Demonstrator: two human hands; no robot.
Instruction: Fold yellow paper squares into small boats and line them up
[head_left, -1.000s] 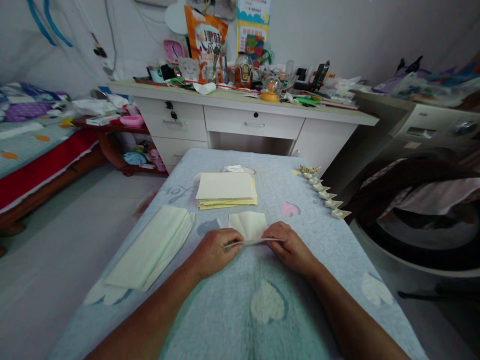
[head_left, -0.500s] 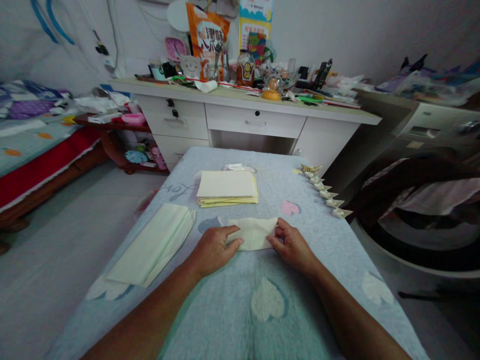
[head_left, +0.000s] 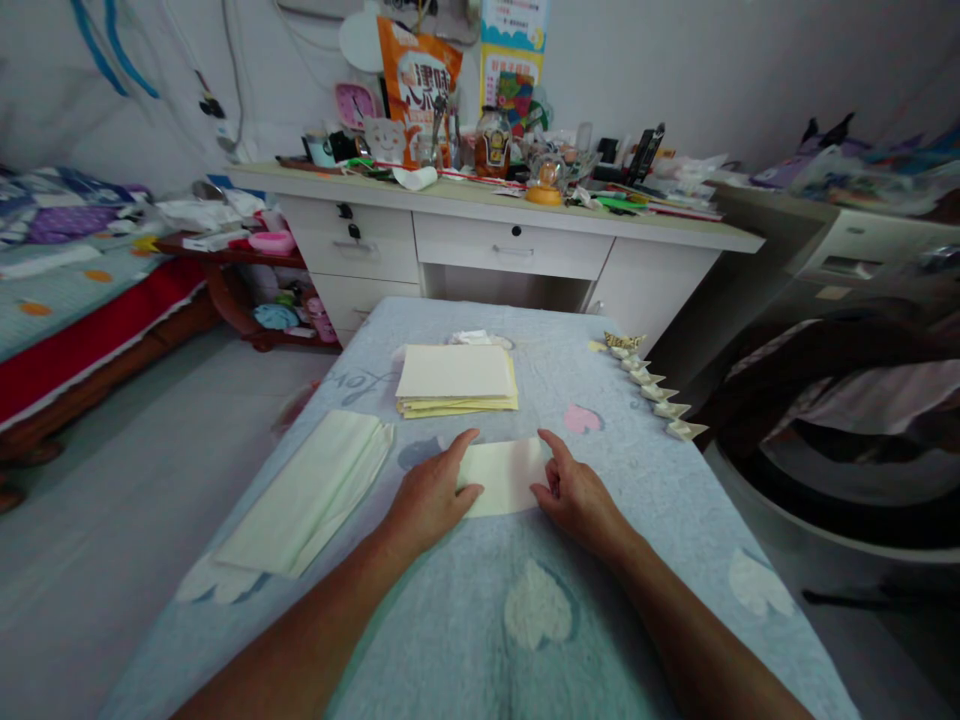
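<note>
Cream paper slip lies between two spread hands

The cream paper slip lies on the cloth-covered tabletop, in front of a paper stack. The left hand frames its left end, thumb and forefinger wide apart; the right hand frames the other, likewise parted, its remaining fingers curled. Neither visibly pinches the slip. Folded sheets lie to the left; small folded-paper pieces line the right edge.

On the rear tabletop, a glass jar holds something amber (the contents are too small to name), and a smaller jar holds upright utensils. An orange bag stands behind. Dark cloth hangs at the washing machine's round opening.
</note>
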